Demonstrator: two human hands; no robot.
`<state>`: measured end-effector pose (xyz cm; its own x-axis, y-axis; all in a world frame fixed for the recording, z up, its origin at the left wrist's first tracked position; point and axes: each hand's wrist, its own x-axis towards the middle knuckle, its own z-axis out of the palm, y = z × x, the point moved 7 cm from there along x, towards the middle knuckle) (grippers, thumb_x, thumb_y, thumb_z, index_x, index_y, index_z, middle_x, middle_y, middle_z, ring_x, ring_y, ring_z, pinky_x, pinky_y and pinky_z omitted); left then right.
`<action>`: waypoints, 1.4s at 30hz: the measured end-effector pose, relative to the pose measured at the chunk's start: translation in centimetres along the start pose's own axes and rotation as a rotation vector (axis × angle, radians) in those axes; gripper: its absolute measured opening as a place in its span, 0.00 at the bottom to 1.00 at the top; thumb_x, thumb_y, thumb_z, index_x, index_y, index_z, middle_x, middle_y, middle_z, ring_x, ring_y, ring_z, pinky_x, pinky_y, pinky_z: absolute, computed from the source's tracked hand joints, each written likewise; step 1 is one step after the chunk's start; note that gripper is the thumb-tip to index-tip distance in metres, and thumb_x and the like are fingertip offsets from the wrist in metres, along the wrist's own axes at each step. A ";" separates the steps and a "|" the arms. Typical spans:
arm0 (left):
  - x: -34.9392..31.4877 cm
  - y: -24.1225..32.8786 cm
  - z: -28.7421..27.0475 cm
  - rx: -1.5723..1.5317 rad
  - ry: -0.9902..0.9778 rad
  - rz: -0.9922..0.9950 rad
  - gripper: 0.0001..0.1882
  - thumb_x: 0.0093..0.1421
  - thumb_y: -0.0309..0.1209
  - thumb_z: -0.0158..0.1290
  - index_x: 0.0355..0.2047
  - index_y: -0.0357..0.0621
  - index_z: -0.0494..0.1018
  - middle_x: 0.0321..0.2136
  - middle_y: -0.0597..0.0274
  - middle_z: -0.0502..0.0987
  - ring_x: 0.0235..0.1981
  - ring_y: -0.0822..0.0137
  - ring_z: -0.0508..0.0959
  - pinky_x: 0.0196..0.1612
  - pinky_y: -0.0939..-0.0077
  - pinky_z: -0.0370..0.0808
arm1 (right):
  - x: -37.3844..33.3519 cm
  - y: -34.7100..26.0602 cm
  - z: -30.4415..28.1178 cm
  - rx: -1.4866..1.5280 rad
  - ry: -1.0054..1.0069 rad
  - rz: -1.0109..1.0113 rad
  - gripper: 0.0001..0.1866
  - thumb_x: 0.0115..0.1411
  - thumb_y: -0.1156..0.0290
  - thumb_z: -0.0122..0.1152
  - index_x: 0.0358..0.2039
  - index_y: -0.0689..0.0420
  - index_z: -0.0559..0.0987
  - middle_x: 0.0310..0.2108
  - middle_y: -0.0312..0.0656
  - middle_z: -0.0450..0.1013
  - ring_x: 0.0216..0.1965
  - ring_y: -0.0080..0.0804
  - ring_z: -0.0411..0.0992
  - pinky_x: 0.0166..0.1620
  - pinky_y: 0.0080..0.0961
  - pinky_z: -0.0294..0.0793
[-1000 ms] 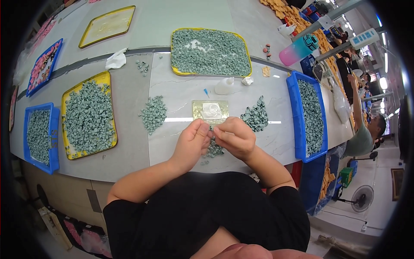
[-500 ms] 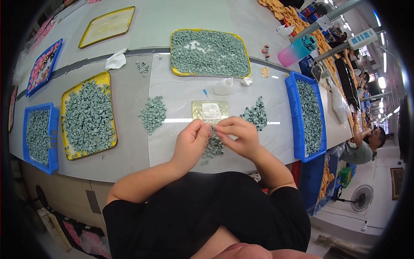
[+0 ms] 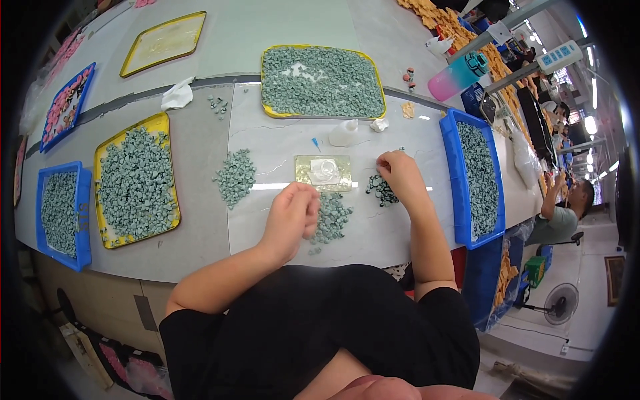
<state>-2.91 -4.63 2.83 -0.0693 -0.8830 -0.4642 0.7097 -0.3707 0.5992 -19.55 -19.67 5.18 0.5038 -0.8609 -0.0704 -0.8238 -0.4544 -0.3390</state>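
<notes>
My left hand (image 3: 291, 217) hovers at the left of the middle pile of small grey-green pieces (image 3: 332, 220). Its fingers are curled closed, and whatever they may hold is hidden. Over the right-hand pile of darker green pieces (image 3: 383, 192), my right hand (image 3: 402, 175) points its fingertips down, pinched together; I cannot make out anything between them. Just beyond the middle pile lies a yellowish block (image 3: 341, 185) with a small white dish-like piece (image 3: 325, 171) on it. To the left sits another loose pile of green pieces (image 3: 235, 177).
A white squeeze bottle (image 3: 344, 135) and a blue nozzle tip (image 3: 315, 143) stand behind the block. Yellow-rimmed trays (image 3: 175, 200) and blue bins (image 3: 459, 180) of green pieces surround the work spot. A pink-and-teal water bottle (image 3: 448, 83) is at the far right. Another person (image 3: 559, 212) sits further right.
My hands were together above the middle pile and have parted. The right moved right and away to the dark pile; the left dropped slightly left with its fingers curled.
</notes>
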 end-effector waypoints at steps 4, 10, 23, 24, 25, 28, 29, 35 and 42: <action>0.6 0.5 -0.6 -0.164 0.086 0.124 0.05 0.60 0.23 0.39 0.37 0.39 0.60 0.25 0.64 0.64 0.18 0.80 0.57 0.16 0.86 0.53 | 0.4 0.6 0.7 0.055 0.001 0.020 0.07 0.47 0.78 0.56 0.30 0.63 0.75 0.29 0.47 0.72 0.32 0.38 0.72 0.38 0.27 0.72; 1.0 0.1 -0.6 -0.109 0.060 0.111 0.06 0.62 0.24 0.39 0.38 0.37 0.63 0.26 0.64 0.65 0.17 0.80 0.57 0.17 0.88 0.54 | -0.5 -3.2 -1.3 0.293 0.098 -0.030 0.08 0.46 0.80 0.56 0.30 0.62 0.75 0.31 0.43 0.72 0.31 0.34 0.72 0.36 0.24 0.72; 0.7 -1.9 0.9 0.122 -0.137 -0.091 0.11 0.64 0.32 0.43 0.32 0.36 0.70 0.22 0.69 0.64 0.17 0.81 0.57 0.17 0.87 0.53 | -5.4 -12.3 -2.4 0.326 0.224 -0.641 0.16 0.43 0.80 0.63 0.36 0.59 0.76 0.27 0.41 0.73 0.29 0.35 0.72 0.30 0.26 0.71; 0.6 -1.8 1.0 0.122 -0.138 -0.090 0.11 0.64 0.32 0.43 0.32 0.36 0.70 0.22 0.69 0.64 0.17 0.81 0.57 0.17 0.87 0.53 | -5.4 -12.3 -2.4 0.325 0.224 -0.642 0.16 0.43 0.80 0.63 0.36 0.59 0.76 0.27 0.41 0.73 0.29 0.35 0.72 0.30 0.26 0.71; 0.5 -1.5 1.1 0.110 -0.120 -0.064 0.11 0.63 0.32 0.44 0.32 0.36 0.70 0.21 0.69 0.64 0.17 0.81 0.57 0.17 0.87 0.53 | -5.5 -12.6 -2.6 0.329 0.234 -0.684 0.16 0.43 0.80 0.63 0.36 0.59 0.76 0.28 0.41 0.73 0.29 0.35 0.72 0.31 0.26 0.71; 0.4 -1.0 0.8 0.106 -0.077 -0.010 0.10 0.63 0.32 0.45 0.32 0.36 0.70 0.21 0.69 0.64 0.17 0.80 0.57 0.18 0.87 0.53 | -5.5 -12.6 -2.3 0.373 0.251 -0.685 0.15 0.44 0.80 0.62 0.36 0.59 0.76 0.28 0.40 0.73 0.30 0.35 0.72 0.32 0.24 0.71; 0.5 -0.8 0.6 0.114 -0.054 0.017 0.10 0.62 0.32 0.46 0.33 0.36 0.70 0.20 0.69 0.64 0.17 0.80 0.57 0.18 0.87 0.54 | -5.4 -12.3 -2.3 0.410 0.256 -0.640 0.14 0.45 0.80 0.61 0.36 0.59 0.76 0.29 0.39 0.73 0.31 0.34 0.72 0.33 0.24 0.71; 0.2 -0.8 0.7 0.101 -0.085 0.023 0.10 0.62 0.31 0.45 0.33 0.35 0.69 0.20 0.69 0.63 0.17 0.81 0.57 0.17 0.87 0.53 | -5.1 -11.3 -1.9 0.544 0.118 -0.418 0.11 0.47 0.80 0.62 0.34 0.59 0.79 0.29 0.39 0.73 0.28 0.31 0.72 0.32 0.21 0.71; 0.1 -1.0 0.8 0.063 -0.121 -0.005 0.11 0.63 0.32 0.44 0.34 0.35 0.69 0.20 0.70 0.63 0.17 0.81 0.56 0.17 0.87 0.52 | -5.7 -12.2 -2.2 0.351 0.221 -0.639 0.14 0.42 0.78 0.64 0.33 0.58 0.77 0.29 0.38 0.71 0.29 0.34 0.70 0.33 0.26 0.70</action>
<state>-4.20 -4.57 2.66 -0.1593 -0.9079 -0.3878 0.6636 -0.3893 0.6388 -12.99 -9.69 11.73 0.7607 -0.4975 0.4168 -0.2399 -0.8123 -0.5316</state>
